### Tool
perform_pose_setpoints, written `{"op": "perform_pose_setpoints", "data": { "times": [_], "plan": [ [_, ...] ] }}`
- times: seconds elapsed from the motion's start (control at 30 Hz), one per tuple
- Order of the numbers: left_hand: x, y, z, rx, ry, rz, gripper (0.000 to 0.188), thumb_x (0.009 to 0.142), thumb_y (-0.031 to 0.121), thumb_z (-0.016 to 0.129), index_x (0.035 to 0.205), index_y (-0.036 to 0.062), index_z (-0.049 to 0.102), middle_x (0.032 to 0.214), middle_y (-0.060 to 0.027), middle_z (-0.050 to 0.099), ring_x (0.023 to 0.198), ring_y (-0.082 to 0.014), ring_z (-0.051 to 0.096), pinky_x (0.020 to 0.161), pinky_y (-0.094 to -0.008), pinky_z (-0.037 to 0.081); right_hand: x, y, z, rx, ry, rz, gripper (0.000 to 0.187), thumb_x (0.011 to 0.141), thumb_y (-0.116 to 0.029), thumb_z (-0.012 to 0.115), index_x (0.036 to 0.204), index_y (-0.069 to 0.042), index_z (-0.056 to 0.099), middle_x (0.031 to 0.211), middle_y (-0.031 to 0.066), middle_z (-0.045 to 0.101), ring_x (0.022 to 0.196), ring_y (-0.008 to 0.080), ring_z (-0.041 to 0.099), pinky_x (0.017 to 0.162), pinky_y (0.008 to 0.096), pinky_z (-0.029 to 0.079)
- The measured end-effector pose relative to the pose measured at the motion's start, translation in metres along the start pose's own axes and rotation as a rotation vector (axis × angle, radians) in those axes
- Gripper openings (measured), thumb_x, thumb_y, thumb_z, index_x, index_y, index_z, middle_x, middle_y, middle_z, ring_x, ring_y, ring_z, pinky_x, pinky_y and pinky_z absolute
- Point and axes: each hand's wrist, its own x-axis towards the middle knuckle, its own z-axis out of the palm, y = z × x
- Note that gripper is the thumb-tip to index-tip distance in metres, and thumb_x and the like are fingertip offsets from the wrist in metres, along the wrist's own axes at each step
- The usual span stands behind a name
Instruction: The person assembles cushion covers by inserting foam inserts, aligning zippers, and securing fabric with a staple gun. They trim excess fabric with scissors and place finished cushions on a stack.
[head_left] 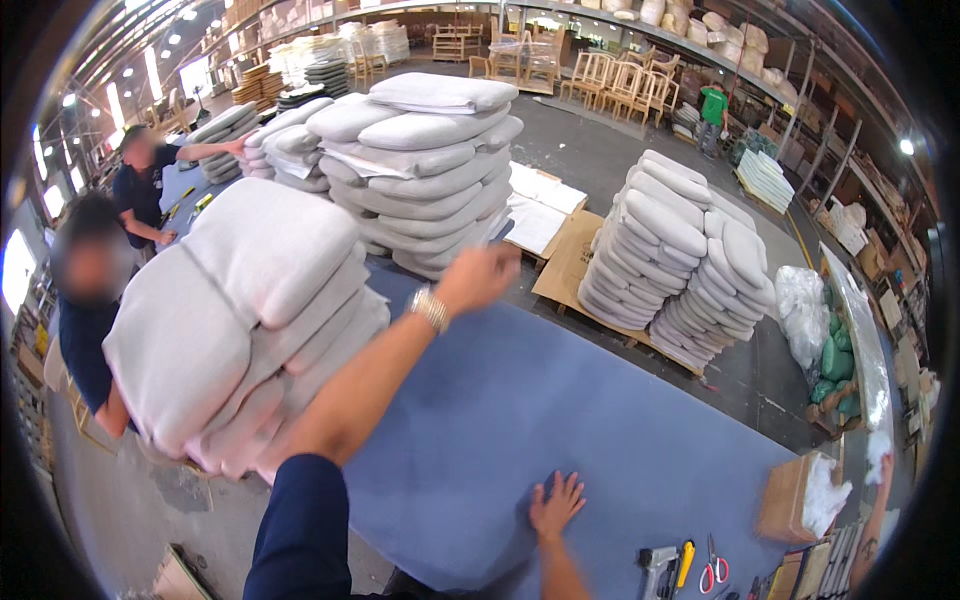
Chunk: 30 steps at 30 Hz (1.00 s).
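My left hand [482, 280], with a metal watch on its wrist, is raised over the blue-covered table [450, 400], beside a tall stack of light grey seat cushions [430, 180]. Its fingers are blurred, and I cannot tell whether they touch the stack. My right hand [558, 505] lies flat on the table with its fingers spread, holding nothing. Closer on the left, a second stack of grey cushions [230, 290] leans beside my left forearm. To the right of my right hand lie a staple gun [657, 570], a yellow cutter knife [685, 563] and red-handled scissors [713, 570].
A cardboard box [790, 495] with white stuffing stands at the table's right end; another person's hand [885, 470] is near it. Beyond the table, stacked cushions [680, 260] rest on a pallet. Two people stand at the left, and one in green [713, 110] stands far off.
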Motion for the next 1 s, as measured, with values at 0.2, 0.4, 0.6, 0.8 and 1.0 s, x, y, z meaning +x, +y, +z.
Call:
{"op": "perform_pose_setpoints", "data": {
  "times": [0.2, 0.4, 0.6, 0.8, 1.0],
  "plan": [
    [0.233, -0.139, -0.041, -0.344, 0.357, -0.207, 0.029, 0.103, 0.027, 0.060, 0.105, 0.0010, 0.073, 0.089, -0.0112, 0.074, 0.078, -0.0221, 0.074, 0.072, -0.0343, 0.059, 0.002, -0.027, 0.028, -0.153, 0.022, 0.174, 0.062, 0.089, -0.036, 0.065, 0.146, -0.013, 0.053, 0.167, 0.0181, 0.033, 0.157, 0.0410, 0.019, 0.127, 0.0602, 0.007],
    [0.344, -0.186, -0.063, -1.091, 0.467, -0.390, 0.051, 0.107, 0.032, 0.059, 0.121, -0.0169, 0.050, 0.109, -0.0266, 0.066, 0.088, -0.0336, 0.074, 0.073, -0.0383, 0.066, 0.013, -0.030, 0.030, -0.230, 0.015, 0.171, 0.059, 0.089, -0.036, 0.063, 0.143, -0.013, 0.054, 0.165, 0.0162, 0.036, 0.157, 0.0402, 0.020, 0.127, 0.0594, 0.009],
    [0.404, -0.210, -0.050, -1.017, 0.423, -0.444, 0.038, 0.109, 0.021, 0.042, 0.105, -0.0139, 0.057, 0.099, -0.0271, 0.074, 0.087, -0.0270, 0.073, 0.068, -0.0329, 0.063, 0.011, -0.028, 0.033, -0.218, 0.095, 0.114, 0.056, 0.086, -0.035, 0.066, 0.137, -0.013, 0.060, 0.161, 0.0173, 0.042, 0.153, 0.0421, 0.028, 0.124, 0.0610, 0.016],
    [0.394, -0.216, -0.053, -0.576, 0.552, -0.136, 0.029, 0.104, 0.017, 0.045, 0.102, -0.0040, 0.065, 0.088, -0.0136, 0.070, 0.073, -0.0170, 0.065, 0.066, -0.0285, 0.054, 0.017, -0.037, 0.022, -0.208, 0.079, 0.168, 0.055, 0.088, -0.043, 0.067, 0.139, -0.022, 0.061, 0.159, 0.0112, 0.045, 0.150, 0.0379, 0.034, 0.123, 0.0607, 0.020],
    [0.367, -0.117, -0.102, -0.698, 0.854, -0.082, 0.020, 0.103, 0.017, 0.055, 0.099, 0.0033, 0.069, 0.069, -0.0009, 0.064, 0.056, -0.0105, 0.055, 0.056, -0.0244, 0.046, 0.013, -0.026, 0.025, -0.192, 0.122, 0.180, 0.056, 0.092, -0.045, 0.064, 0.144, -0.026, 0.056, 0.166, 0.0072, 0.037, 0.154, 0.0341, 0.030, 0.125, 0.0602, 0.017]
  ]
}}
